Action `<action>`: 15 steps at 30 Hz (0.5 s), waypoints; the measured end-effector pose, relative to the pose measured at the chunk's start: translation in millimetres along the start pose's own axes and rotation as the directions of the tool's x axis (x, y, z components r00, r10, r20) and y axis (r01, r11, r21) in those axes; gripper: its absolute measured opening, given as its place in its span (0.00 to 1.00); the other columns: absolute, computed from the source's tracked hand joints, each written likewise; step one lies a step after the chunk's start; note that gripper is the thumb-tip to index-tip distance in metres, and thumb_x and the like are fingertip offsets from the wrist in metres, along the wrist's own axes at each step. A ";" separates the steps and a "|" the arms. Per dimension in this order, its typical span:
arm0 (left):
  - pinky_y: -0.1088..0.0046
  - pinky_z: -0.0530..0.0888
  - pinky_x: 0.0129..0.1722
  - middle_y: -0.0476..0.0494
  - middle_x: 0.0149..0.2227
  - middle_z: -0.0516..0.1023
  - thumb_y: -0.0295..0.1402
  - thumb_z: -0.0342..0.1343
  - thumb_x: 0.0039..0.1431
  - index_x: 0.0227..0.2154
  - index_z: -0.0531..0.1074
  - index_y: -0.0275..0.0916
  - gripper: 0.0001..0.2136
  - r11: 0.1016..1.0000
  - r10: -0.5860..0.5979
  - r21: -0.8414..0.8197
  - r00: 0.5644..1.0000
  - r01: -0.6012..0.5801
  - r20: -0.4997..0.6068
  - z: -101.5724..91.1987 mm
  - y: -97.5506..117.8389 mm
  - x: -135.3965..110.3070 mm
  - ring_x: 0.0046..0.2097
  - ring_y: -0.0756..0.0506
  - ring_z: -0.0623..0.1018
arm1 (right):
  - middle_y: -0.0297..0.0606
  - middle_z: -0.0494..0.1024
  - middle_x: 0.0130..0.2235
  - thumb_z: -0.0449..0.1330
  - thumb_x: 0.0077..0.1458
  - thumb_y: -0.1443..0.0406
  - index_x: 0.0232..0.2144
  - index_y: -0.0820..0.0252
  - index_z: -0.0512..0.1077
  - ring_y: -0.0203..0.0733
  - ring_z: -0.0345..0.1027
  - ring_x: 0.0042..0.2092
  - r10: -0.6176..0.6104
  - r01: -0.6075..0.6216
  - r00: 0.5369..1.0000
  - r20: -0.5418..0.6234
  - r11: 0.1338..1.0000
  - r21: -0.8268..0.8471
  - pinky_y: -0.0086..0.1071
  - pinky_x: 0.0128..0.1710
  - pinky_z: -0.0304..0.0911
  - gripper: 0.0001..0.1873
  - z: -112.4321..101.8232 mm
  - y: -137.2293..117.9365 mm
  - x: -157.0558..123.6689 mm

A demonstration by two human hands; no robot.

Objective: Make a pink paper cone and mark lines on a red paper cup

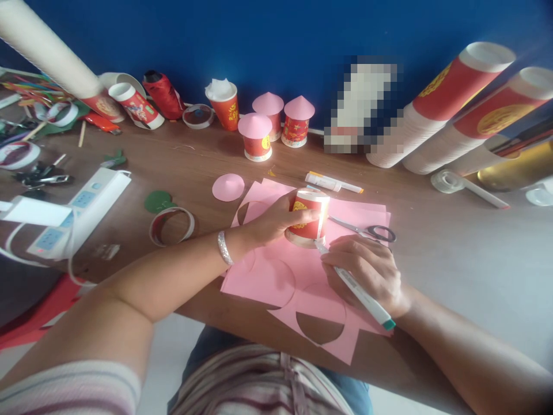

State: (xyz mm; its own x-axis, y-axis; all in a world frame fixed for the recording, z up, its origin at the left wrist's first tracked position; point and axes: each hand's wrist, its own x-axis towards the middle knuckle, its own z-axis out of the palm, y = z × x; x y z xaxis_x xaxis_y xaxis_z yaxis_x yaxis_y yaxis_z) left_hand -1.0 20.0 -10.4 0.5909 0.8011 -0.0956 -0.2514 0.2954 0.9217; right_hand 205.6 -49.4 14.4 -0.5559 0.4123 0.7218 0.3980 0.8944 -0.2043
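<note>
A red paper cup (306, 226) with a gold print stands upside down on pink paper (261, 282). My left hand (279, 223) is wrapped round its left side. In my right hand (369, 268) is a white marker pen (363, 298) with a green end, its tip at the cup's lower rim. Circles are drawn on the pink sheets, and round holes are cut in some. Scissors (380, 233) lie just beyond my right hand. Behind the cup rests another marker (332, 183) with an orange end. A pink paper cone (228, 187) lies to the left.
Several red cups with pink cone tops (298, 115) stand at the back. Tall cup stacks (458, 86) lean at the right, near a tape roll (447, 181). A white power strip (82, 213), a cut cup ring (171, 226) and clutter occupy the left.
</note>
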 end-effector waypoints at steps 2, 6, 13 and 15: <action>0.69 0.75 0.41 0.42 0.39 0.81 0.44 0.70 0.56 0.45 0.73 0.37 0.20 1.000 0.004 -0.002 1.000 -0.004 0.008 -0.7 -1.0 0.5 0.40 0.45 0.79 | 0.38 0.77 0.29 0.63 0.53 0.83 0.41 0.63 0.72 0.43 0.76 0.30 -0.002 0.002 1.000 -0.009 1.000 -0.002 0.36 0.31 0.75 0.17 -0.3 -0.5 0.5; 0.71 0.74 0.40 0.43 0.39 0.80 0.42 0.69 0.57 0.43 0.73 0.37 0.17 1.000 0.014 -0.001 1.000 -0.014 0.005 1.0 0.9 0.7 0.39 0.47 0.78 | 0.37 0.78 0.30 0.64 0.54 0.82 0.41 0.63 0.72 0.42 0.75 0.31 0.007 -0.007 1.000 -0.002 1.000 0.000 0.36 0.32 0.75 0.16 -1.0 -0.7 0.6; 0.72 0.74 0.36 0.44 0.35 0.78 0.43 0.67 0.59 0.38 0.73 0.37 0.15 0.999 0.018 0.034 1.000 -0.019 0.020 3.9 4.7 -1.0 0.36 0.48 0.77 | 0.37 0.79 0.29 0.64 0.55 0.82 0.42 0.61 0.73 0.41 0.76 0.31 0.002 -0.002 1.000 -0.006 1.000 0.001 0.35 0.33 0.76 0.16 -1.2 0.2 0.9; 0.71 0.74 0.35 0.43 0.35 0.79 0.44 0.66 0.59 0.38 0.74 0.37 0.15 0.996 0.040 0.081 0.999 -0.039 -0.002 3.1 3.5 -0.9 0.35 0.47 0.78 | 0.36 0.78 0.30 0.63 0.55 0.81 0.42 0.60 0.73 0.41 0.76 0.31 0.016 -0.016 1.000 -0.005 1.000 -0.005 0.35 0.33 0.76 0.16 -0.6 0.1 -0.2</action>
State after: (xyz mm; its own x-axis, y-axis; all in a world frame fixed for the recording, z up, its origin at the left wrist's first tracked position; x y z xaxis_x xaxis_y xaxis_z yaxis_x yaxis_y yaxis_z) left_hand 0.0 18.6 -5.8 0.5788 0.8133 -0.0597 -0.2112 0.2203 0.9523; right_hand 206.2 -49.5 14.6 -0.5458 0.4253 0.7220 0.4105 0.8868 -0.2121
